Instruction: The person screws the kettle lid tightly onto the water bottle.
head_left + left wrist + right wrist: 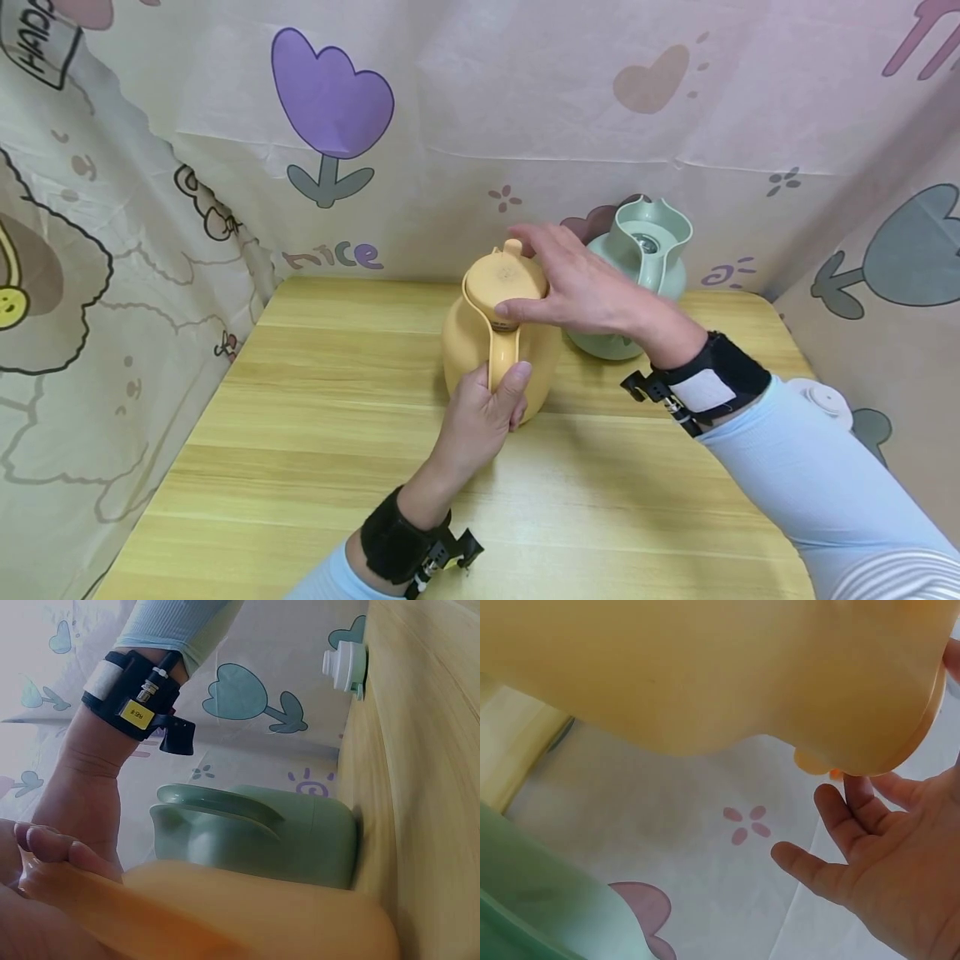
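A yellow thermos jug (457, 346) stands on the wooden table, its handle (503, 354) toward me. My left hand (476, 417) grips that handle, thumb lying along the outer side. Over the jug's top, my right hand (581, 283) spans the round yellow lid (506, 279), with the thumb at the near edge and fingertips at the far edge. The right wrist view shows the lower fingers (810, 871) spread loosely beside the spout. Just behind and to the right is a green thermos jug (609, 346) of similar shape, its top uncovered, showing a round opening (647, 242).
A white and green lid (345, 666) lies at the table's right side, partly behind my right sleeve in the head view. Patterned cloth (480, 100) hangs along the back and both sides of the wooden table (300, 450).
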